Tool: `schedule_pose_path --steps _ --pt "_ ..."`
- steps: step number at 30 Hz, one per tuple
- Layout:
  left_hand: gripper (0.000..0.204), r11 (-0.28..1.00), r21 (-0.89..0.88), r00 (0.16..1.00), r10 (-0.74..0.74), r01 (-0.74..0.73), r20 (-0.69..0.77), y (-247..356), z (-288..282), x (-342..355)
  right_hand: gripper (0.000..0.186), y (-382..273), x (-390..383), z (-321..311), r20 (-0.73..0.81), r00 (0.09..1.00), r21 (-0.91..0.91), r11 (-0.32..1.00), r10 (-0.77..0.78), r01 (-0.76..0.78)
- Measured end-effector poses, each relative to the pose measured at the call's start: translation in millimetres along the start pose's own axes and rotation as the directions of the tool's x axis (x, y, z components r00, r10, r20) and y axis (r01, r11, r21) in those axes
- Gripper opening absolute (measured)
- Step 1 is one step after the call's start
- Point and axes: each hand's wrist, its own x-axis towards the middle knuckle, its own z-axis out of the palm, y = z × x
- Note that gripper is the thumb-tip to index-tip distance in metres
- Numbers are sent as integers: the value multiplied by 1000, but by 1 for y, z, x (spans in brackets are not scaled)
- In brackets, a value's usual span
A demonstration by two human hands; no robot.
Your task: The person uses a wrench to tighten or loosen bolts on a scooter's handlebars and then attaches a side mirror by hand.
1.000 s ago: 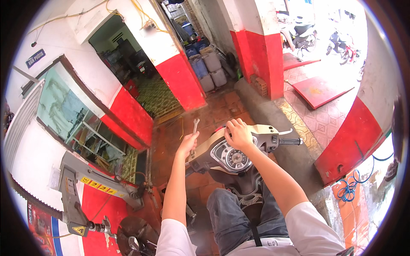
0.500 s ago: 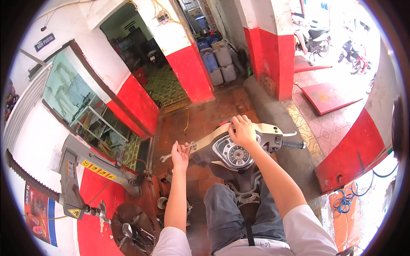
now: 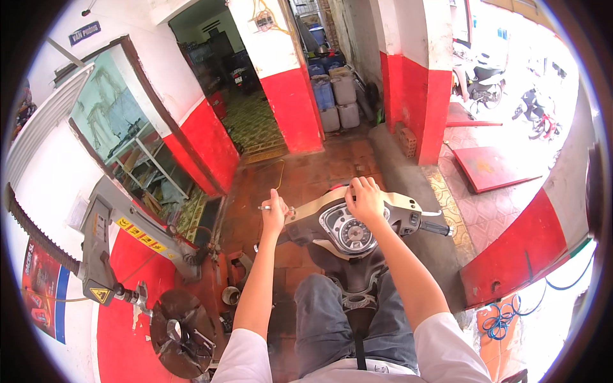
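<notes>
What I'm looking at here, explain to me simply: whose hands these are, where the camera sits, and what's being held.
There is no robot here, just a person's two bare hands. The view comes from a wide fisheye camera on that person's head, looking down, which is why straight edges bend.

The left hand holds a silver metal wrench, mostly hidden by the fingers. The right hand rests on the cream and dark-brown handlebar cover of a scooter, by its round dial; whether it grips anything is hidden.

Lower left, shiny metal pieces lie on a dark round disc.
</notes>
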Motion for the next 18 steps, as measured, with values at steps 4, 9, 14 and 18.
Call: schedule_pose_path --steps 4,9,14,18 --pt "71 999 -32 1000 21 -22 -15 -6 -13 1 13 -2 0 3 -17 1000 -20 1000 -8 8" --pt "68 992 -123 1000 9 -11 -17 -13 -27 2 20 -27 -4 12 16 999 31 998 -49 48" --pt "66 978 -207 999 -20 12 -37 -17 -33 0 36 -85 4 70 374 912 387 922 -169 12" --pt "66 970 -237 999 -50 48 -4 -21 -22 6 37 -77 24 108 621 750 389 920 -228 -43"
